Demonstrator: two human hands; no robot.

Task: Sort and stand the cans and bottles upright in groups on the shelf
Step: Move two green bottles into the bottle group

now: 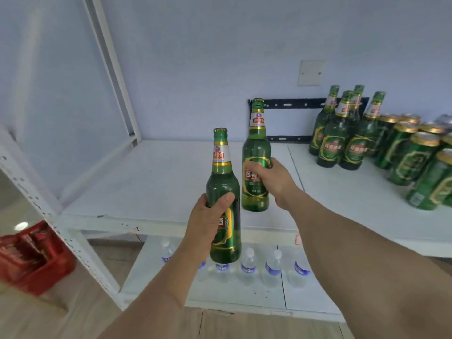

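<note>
**Two green bottles held upright before the white shelf**

From my remote seat I see a green glass bottle (pixel 223 192) gripped in the left hand (pixel 208 216), fingers and thumb wrapped round its body, held upright in front of the shelf (pixel 151 177) edge. A second green bottle (pixel 256 155) stands upright in the right hand (pixel 271 179), whose fingers curl round its middle; whether its base touches the shelf board I cannot tell. Both carry red-and-white neck labels and gold-ringed body labels with Chinese characters too blurred for me to read. At the shelf's right stand four more green bottles (pixel 342 133) beside green cans with gold rims (pixel 415 162). Below, water bottles with blue labels (pixel 248 265) line the lower shelf; a red crate (pixel 31 258) sits at left.
</note>
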